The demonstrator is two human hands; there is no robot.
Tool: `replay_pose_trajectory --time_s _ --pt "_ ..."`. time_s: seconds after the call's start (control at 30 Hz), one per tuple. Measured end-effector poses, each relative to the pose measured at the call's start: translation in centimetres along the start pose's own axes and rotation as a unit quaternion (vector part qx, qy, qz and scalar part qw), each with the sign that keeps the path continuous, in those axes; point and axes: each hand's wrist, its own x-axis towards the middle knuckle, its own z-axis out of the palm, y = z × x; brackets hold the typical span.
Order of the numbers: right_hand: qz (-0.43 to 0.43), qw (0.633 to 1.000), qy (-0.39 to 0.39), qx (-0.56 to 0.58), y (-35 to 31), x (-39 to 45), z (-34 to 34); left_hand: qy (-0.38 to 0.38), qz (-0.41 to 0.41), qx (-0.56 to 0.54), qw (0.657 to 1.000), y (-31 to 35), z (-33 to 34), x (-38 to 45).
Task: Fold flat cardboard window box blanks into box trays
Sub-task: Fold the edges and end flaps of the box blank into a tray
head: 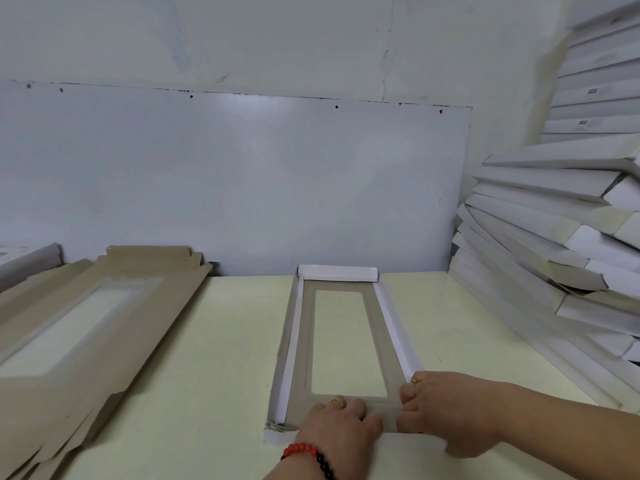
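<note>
A long cardboard window box blank (pixel 306 344) lies lengthwise on the pale yellow table (pixel 221 341), its far end flap and both long side walls standing up. Its floor is grey-brown with a clear rectangular window. My left hand (pixel 341 429), with a red and black bead bracelet at the wrist, presses down on the near end of the box. My right hand (pixel 450 410) grips the near right corner, fingers curled over the near end flap. The near flap is mostly hidden under both hands.
A stack of flat brown window blanks (pixel 79 327) lies on the left of the table. Finished white boxes (pixel 554 237) are piled high along the right side. A white board (pixel 242 174) leans against the wall behind the table.
</note>
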Motion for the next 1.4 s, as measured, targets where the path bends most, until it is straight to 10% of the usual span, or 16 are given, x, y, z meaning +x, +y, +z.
replay_pose_trajectory --time_s 1.4 --pt "-0.016 1.000 -0.020 -0.003 0.4 0.2 -0.4 -0.009 -0.014 -0.001 1.000 0.3 -0.7 -0.4"
